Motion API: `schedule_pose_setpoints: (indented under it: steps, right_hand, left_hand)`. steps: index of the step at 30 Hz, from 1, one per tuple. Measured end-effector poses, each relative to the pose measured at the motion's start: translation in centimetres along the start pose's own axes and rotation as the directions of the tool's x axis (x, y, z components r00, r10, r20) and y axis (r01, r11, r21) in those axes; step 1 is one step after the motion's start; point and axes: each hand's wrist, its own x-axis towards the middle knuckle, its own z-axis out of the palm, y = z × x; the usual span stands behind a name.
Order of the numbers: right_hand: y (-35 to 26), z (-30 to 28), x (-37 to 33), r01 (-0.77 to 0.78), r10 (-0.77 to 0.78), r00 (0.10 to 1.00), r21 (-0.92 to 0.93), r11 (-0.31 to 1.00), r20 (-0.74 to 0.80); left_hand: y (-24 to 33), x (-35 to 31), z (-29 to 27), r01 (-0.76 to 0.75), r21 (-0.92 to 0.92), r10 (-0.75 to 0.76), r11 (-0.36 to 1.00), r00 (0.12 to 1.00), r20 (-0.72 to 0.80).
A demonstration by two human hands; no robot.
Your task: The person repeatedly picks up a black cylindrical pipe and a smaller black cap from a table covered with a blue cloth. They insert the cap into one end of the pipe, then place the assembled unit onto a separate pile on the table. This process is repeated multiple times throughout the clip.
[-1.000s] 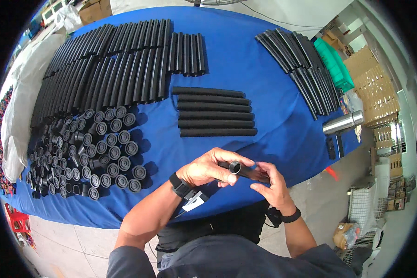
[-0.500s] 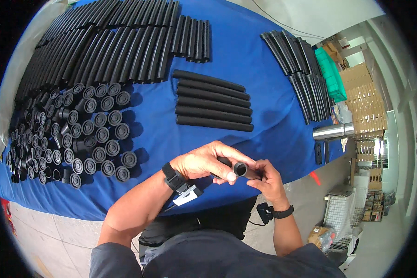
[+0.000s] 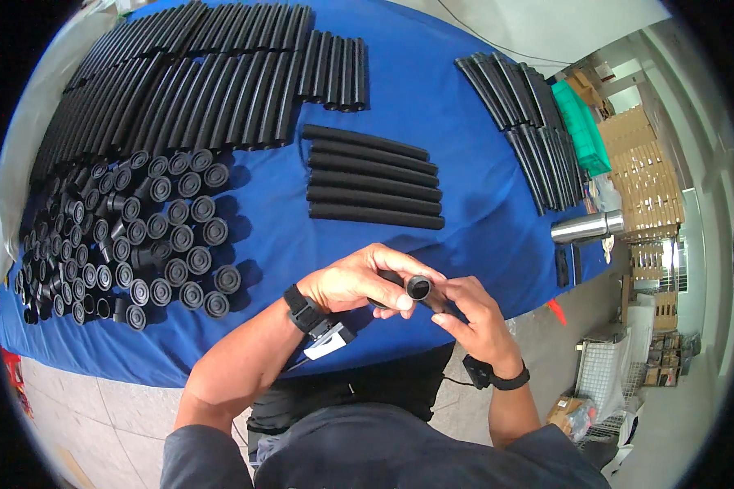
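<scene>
Just in front of my body, over the near edge of the blue cloth, my right hand grips a black tube with its open round end facing up toward me. My left hand is closed beside that end, its thumb and fingertips close to the rim. A dark piece that looks like a black end cap is pinched in the left hand, mostly hidden by the fingers. Beyond my hands, several black tubes lie side by side in a row.
Many black ribbed end caps spread over the left of the blue-covered table, with rows of black tubes behind. More tubes lie far right, near a green bin and a silver metal cylinder.
My right hand has shifted slightly, its fingers now extended further along the tube. The tube's open end has moved a little to the left, nearer my left fingertips.
</scene>
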Motion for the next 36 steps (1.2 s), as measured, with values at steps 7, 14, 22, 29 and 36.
schedule_pose_setpoints:
  steps: [7, 14, 22, 29, 36]
  right_hand:
    - [-0.9, -0.2, -0.6, -0.144, 0.158, 0.946, 0.071, 0.987, -0.283]
    - [2.3, 0.1, -2.8, 0.298, 0.801, 0.585, 0.953, -0.061, -0.132]
    - [2.9, 6.2, -2.2, 0.131, 0.690, 0.655, 0.852, -0.506, 0.309]
    - [0.8, 2.6, -4.8, -0.547, 0.615, 0.777, 0.342, 0.764, -0.130]
    - [3.3, 3.9, -1.2, -0.341, 0.422, 0.854, 0.285, 0.896, -0.305]
  left_hand:
    - [-0.4, 0.2, 0.6, 0.032, 0.018, -0.030, 0.999, 0.993, -0.112]
    - [-0.6, 1.0, 0.8, 0.271, 0.161, -0.225, 0.949, 0.941, -0.254]
    - [-0.4, 0.4, 0.9, 0.063, 0.129, -0.047, 0.990, 0.991, -0.124]
    - [-0.3, 0.4, 0.7, 0.021, 0.114, -0.010, 0.993, 0.996, -0.093]
    - [-0.1, 0.3, 0.8, -0.006, 0.001, 0.006, 1.000, 0.996, -0.093]
